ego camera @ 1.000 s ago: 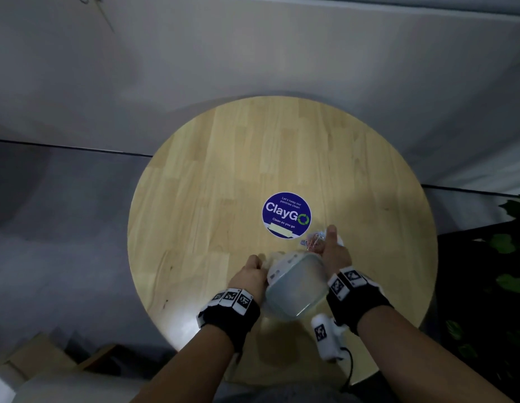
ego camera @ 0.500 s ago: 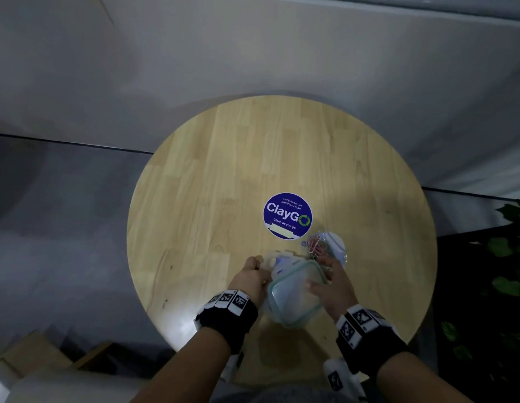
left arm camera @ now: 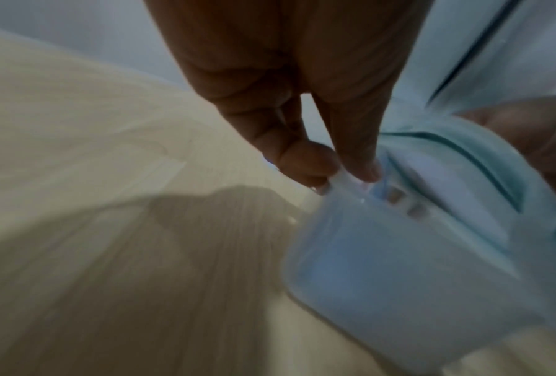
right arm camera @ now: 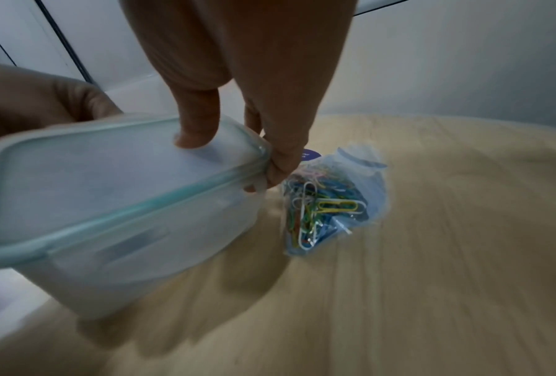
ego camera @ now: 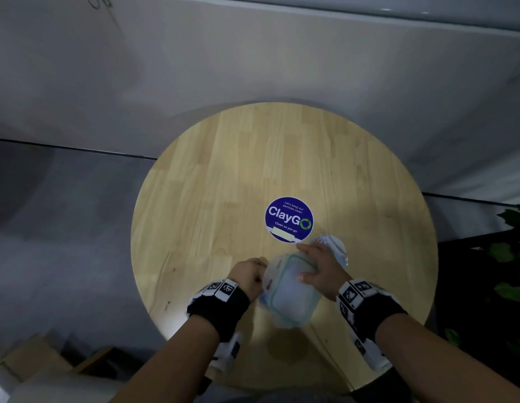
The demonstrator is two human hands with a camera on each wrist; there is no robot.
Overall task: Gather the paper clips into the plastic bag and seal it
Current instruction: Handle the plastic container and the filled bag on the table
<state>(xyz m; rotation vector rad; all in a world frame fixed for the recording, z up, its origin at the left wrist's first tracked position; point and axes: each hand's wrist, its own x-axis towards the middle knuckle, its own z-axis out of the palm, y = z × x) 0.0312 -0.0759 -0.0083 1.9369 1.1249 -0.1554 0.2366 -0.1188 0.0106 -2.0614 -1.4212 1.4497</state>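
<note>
Table: round wooden top [ego camera: 212, 181], blue ClayGo sticker [ego camera: 289, 219] near the middle.
Box: your lidded plastic box [ego camera: 292, 290] is held tilted above the table, between both hands.
Left hand: your left hand [ego camera: 250, 276] pinches a lid latch [left arm camera: 340, 179].
Right hand: your right hand [ego camera: 321, 267] grasps the box's far end, thumb on the lid.
Bag: bag [right arm camera: 337, 201] lies on the table just beyond your right hand, coloured clips [right arm camera: 321, 203] inside; whether it is sealed, you cannot tell.
</note>
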